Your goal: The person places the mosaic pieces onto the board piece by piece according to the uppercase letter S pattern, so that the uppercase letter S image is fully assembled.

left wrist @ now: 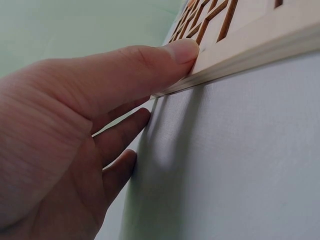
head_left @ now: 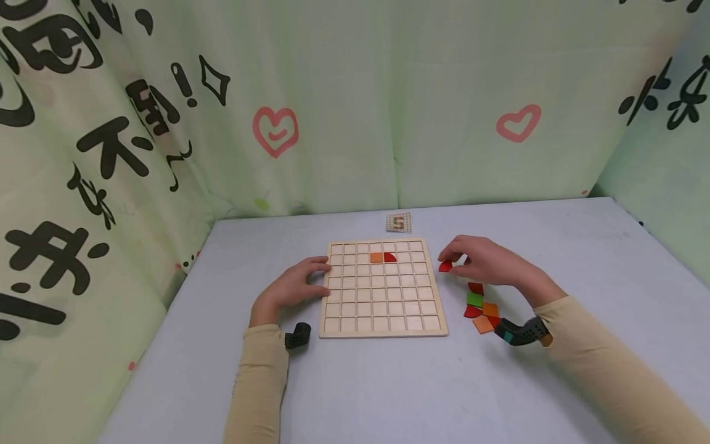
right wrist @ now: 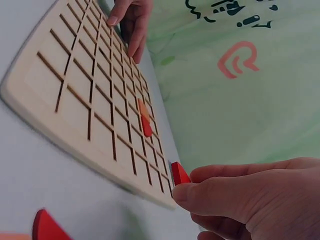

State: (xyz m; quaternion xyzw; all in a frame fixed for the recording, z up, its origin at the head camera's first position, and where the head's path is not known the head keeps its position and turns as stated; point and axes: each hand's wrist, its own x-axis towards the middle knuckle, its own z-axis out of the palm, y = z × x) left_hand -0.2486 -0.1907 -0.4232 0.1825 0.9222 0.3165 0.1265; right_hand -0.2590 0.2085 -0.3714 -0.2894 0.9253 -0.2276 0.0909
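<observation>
A wooden grid board lies flat on the table, with an orange square tile and a red quarter-circle tile side by side in its second row. My left hand rests at the board's left edge; in the left wrist view the thumb touches the rim, fingers spread and straight. Just off the board's right edge, my right hand pinches a red tile between thumb and fingers. Near that wrist lies a loose cluster of red, orange and green tiles, among them a green tile.
A small card printed with a grid and a figure lies behind the board. The table has a white cover. A pale green curtain with dark lettering and pink hearts hangs behind and to the left.
</observation>
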